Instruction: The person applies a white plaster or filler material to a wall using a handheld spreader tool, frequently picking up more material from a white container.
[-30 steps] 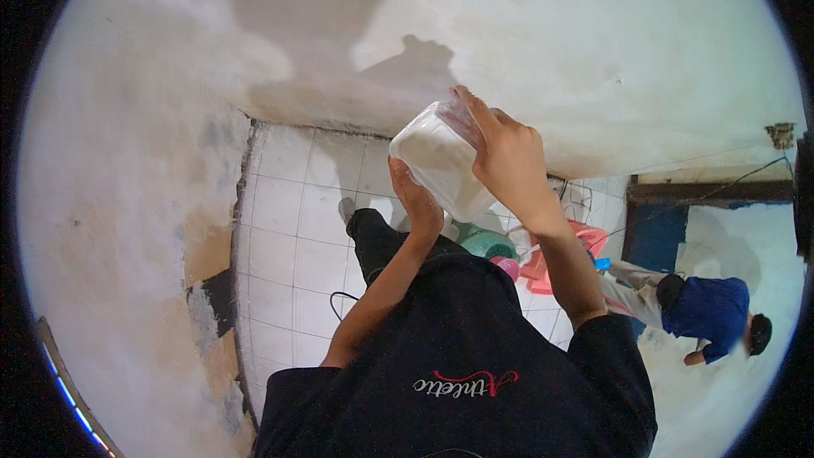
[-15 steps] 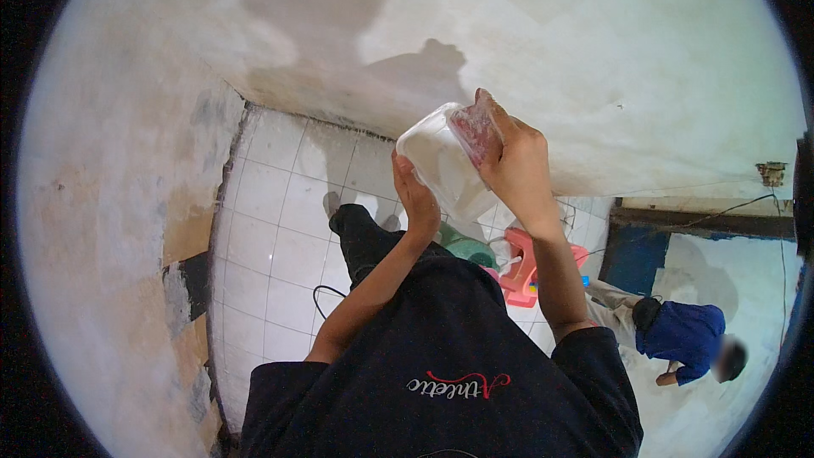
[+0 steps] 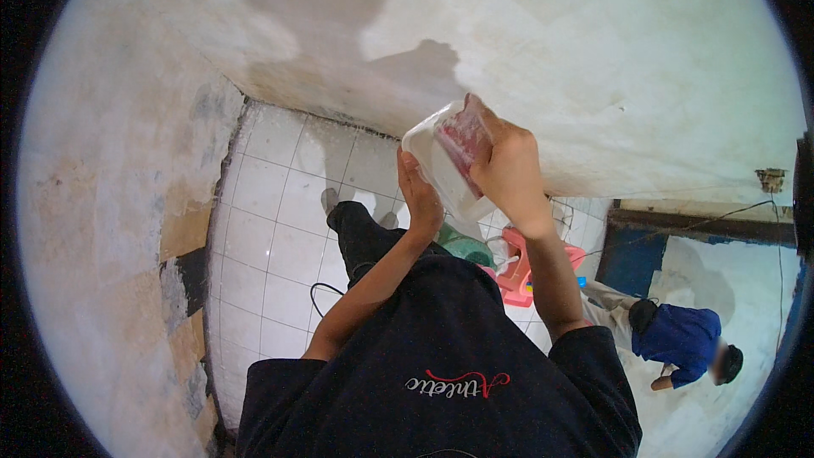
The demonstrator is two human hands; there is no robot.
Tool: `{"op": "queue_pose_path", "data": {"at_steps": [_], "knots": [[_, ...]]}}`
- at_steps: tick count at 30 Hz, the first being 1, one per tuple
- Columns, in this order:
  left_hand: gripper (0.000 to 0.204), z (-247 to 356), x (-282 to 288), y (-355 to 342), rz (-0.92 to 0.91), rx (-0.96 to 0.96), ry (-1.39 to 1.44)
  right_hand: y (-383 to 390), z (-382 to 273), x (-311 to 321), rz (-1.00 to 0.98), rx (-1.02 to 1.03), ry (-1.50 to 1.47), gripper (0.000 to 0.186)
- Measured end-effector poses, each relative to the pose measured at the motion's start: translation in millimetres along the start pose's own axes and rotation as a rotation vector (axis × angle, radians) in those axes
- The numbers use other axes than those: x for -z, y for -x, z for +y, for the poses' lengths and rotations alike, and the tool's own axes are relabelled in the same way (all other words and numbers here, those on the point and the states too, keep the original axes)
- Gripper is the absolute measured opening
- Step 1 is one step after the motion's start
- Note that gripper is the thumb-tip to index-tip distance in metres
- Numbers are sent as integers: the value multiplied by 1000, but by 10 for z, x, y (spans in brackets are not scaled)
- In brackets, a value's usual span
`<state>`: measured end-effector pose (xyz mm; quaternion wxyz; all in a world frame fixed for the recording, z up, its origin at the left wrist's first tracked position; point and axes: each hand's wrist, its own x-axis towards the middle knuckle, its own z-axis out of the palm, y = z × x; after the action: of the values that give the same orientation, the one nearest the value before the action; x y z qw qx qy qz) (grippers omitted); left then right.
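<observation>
A white plastic tub (image 3: 434,168), tilted and smeared with white paste inside, rests in my left hand (image 3: 420,201), whose fingers wrap its near left side. My right hand (image 3: 514,171) grips a flat reddish scraper (image 3: 464,144) coated with white residue. The scraper's blade lies over the tub's opening, against or very close to its rim; the exact contact is hidden. Both hands are held out in front of the pale wall (image 3: 560,59).
White floor tiles (image 3: 288,229) spread below, with a black cable (image 3: 318,293). A pink plastic piece (image 3: 515,287) and a green rounded object (image 3: 466,246) lie beneath my arms. At right, a person in blue (image 3: 678,341) bends beside a partly white-coated wall. A patchy wall (image 3: 110,203) rises at left.
My right hand and the scraper have moved left and slightly down, farther across the tub's opening. The tub has shifted slightly to the right in my left hand.
</observation>
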<state>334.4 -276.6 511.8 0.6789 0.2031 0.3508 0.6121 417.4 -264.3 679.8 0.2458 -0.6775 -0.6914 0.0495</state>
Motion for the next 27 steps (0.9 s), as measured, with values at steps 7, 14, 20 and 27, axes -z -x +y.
{"op": "queue_pose_path", "data": {"at_steps": [7, 14, 20, 27], "knots": [[49, 0, -13, -2, 48, 23, 49, -31, -5, 13, 25, -51, -15, 49], [48, 83, -61, 16, 5, 41, 99, 92, -49, -10, -9, -27, -70, 46], [47, 74, -20, -5, 24, 28, 36, 226, 71, -239, 20, -29, -114, 54], [46, 15, 97, -34, -4, 40, 68, 250, 38, -235, 89, -29, -200, 60]]}}
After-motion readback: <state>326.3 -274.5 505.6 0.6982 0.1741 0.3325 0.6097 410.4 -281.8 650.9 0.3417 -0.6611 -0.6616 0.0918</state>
